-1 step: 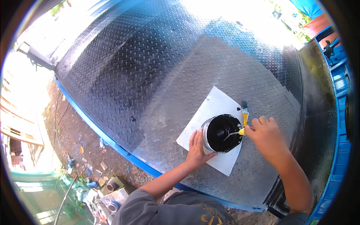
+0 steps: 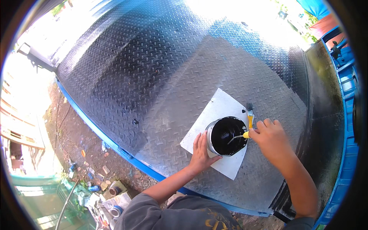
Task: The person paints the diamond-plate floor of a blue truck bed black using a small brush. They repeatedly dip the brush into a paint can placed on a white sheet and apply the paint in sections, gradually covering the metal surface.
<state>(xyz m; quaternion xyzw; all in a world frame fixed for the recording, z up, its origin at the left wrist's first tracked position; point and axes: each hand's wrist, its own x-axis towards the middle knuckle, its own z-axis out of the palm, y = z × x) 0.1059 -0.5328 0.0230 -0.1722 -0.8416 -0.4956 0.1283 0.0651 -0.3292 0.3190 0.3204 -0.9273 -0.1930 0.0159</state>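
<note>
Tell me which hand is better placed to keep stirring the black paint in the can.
Right, probably. The right hand holds the yellow-handled tool dipped in the paint can; the left hand braces its side.

You wear a grey top with short sleeves, and a yellow-gold print shows on its front near the lower edge. Your forearms are bare below the sleeves, and your left hand (image 2: 200, 153) and right hand (image 2: 271, 138) are ungloved.
</note>
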